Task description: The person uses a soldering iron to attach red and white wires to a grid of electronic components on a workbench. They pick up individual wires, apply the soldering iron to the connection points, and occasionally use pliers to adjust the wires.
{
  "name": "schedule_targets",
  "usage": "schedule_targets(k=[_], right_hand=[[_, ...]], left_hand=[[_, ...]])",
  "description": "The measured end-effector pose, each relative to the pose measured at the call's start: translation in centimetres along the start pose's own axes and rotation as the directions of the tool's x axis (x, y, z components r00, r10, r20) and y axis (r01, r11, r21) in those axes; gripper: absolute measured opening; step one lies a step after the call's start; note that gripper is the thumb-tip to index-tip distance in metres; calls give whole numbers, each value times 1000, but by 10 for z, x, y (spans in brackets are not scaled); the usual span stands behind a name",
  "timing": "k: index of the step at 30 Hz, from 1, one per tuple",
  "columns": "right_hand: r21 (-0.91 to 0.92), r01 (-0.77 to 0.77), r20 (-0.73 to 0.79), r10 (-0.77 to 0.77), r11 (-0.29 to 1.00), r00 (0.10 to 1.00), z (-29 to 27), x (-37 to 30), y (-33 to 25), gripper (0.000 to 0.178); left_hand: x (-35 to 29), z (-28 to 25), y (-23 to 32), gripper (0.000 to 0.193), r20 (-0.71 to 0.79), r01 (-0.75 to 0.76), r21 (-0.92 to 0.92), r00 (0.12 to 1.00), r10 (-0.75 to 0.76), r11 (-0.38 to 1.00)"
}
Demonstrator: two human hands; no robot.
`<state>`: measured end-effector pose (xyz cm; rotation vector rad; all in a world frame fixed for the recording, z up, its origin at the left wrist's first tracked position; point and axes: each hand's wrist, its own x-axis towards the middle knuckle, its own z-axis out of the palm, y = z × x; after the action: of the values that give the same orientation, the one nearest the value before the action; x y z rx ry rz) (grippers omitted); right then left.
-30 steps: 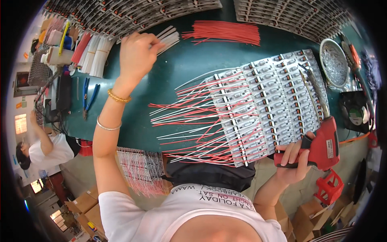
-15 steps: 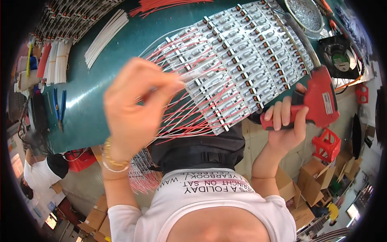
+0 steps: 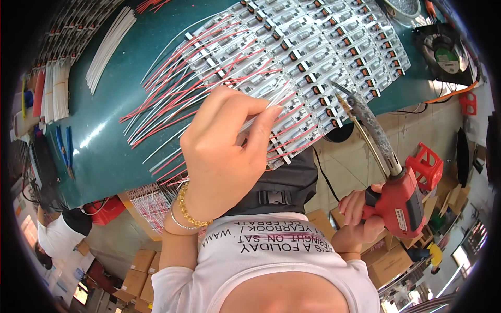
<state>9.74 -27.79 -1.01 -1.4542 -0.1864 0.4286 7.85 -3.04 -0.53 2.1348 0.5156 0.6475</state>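
My left hand point(image 3: 227, 143) is closed in a pinch on a few thin white wires point(image 3: 281, 94), above the near left part of a panel of small silvery modules point(image 3: 318, 44). Many red and white wires point(image 3: 169, 86) trail off the panel's left side, some passing behind that hand. In my right hand point(image 3: 360, 211) is a red soldering gun point(image 3: 401, 206), fingers wrapped round its handle. Its long barrel slants up and left, bringing the tip over the panel's near right part. Whether the tip touches a module I cannot tell.
Blue-handled pliers point(image 3: 65, 151) and a bundle of white wires point(image 3: 109, 49) lie on the green table point(image 3: 99, 141). A small fan point(image 3: 441, 55) and a round bowl point(image 3: 404, 8) stand at the far right. Beyond the edge are a red stool point(image 3: 425, 167) and cardboard boxes point(image 3: 386, 263).
My left hand has moved right over the panel with the white wires. The soldering gun has come nearer to me, its tip shifting from the panel's far right to its near right part.
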Motion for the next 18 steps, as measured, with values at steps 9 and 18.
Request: schedule_targets(k=[9,18], right_hand=[[105,127,164,-143,986,976,-23,-3,14,81],[34,17,183,-23,999,983,-10,0,0,82]], left_hand=[[-1,8,6,11,79,60,72,995,-66,996],[-3,14,1,11,89,-46,146,995,34,988]])
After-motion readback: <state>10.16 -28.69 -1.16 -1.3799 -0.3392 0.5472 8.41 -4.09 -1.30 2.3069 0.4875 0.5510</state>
